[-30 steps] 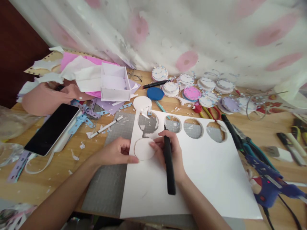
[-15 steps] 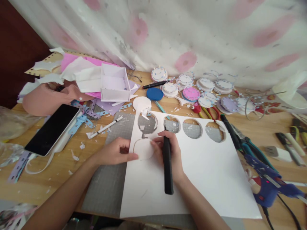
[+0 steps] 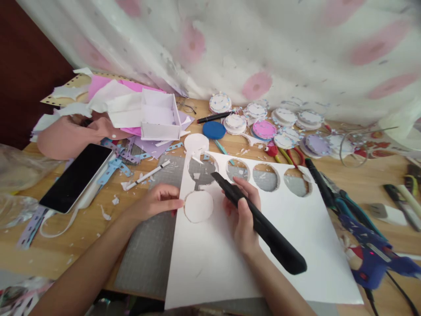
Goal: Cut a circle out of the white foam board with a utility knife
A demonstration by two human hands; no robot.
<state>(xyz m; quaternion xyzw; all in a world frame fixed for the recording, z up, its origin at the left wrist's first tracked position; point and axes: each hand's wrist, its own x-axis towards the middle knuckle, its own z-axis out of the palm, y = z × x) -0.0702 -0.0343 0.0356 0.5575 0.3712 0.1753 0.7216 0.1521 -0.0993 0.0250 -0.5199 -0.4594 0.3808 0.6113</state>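
In my right hand (image 3: pixel 245 213) is a black utility knife (image 3: pixel 263 224), held slantwise with its tip toward the upper left, raised over a white foam board sheet (image 3: pixel 292 245). My left hand (image 3: pixel 162 202) is closed at the sheet's left edge, thumb on top; its other fingers are partly hidden. Right beside that thumb, a round white disc (image 3: pixel 199 206) shows a cut outline and seems to lie in the sheet. Several round holes run along the sheet's far edge. Below lies a grey cutting mat (image 3: pixel 144 259).
Several decorated discs (image 3: pixel 265 129) and a blue lid (image 3: pixel 213 130) stand behind the sheet. At left are a phone (image 3: pixel 77 177), a white pen (image 3: pixel 148 174) and an open white box (image 3: pixel 160 115). Pliers (image 3: pixel 358 210) and a blue glue gun (image 3: pixel 371 254) lie at right.
My right hand has moved off the disc to the right, and the knife has swung from near upright to a slant. My left thumb has drawn back slightly to the left.
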